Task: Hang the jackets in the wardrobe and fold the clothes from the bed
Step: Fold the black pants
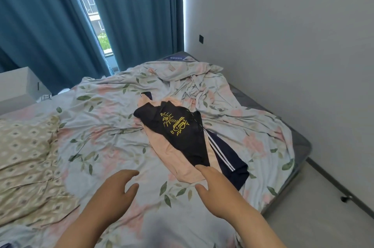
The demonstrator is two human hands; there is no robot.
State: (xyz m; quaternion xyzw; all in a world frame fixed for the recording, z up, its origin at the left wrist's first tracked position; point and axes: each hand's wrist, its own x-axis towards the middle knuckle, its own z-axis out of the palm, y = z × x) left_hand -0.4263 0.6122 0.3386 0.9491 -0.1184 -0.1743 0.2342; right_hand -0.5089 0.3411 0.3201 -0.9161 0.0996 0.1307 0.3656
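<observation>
Reaches over the bed (97, 146) with both hands slack and empty, right hand (215, 190) at the near tip of the black shirt (182, 142), left hand (113, 192) near it, apart.

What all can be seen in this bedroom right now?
bed: one, grey mattress, bare at right edge
sheet: one, pale floral, rumpled over the bed
patterned cloth: one, beige, bed's left side
black T-shirt: one, black with yellow print, mid-bed, topmost
pink garment: one, pale pink, under the T-shirt
striped garment: one, navy with white stripes, partly under the pink garment
curtains: two, teal, behind the bed
cabinet: one, white, left of bed
wall plate: one, black, right wall
left hand: one, open, above the sheet
right hand: one, open, fingertips at the clothes' near edge
</observation>
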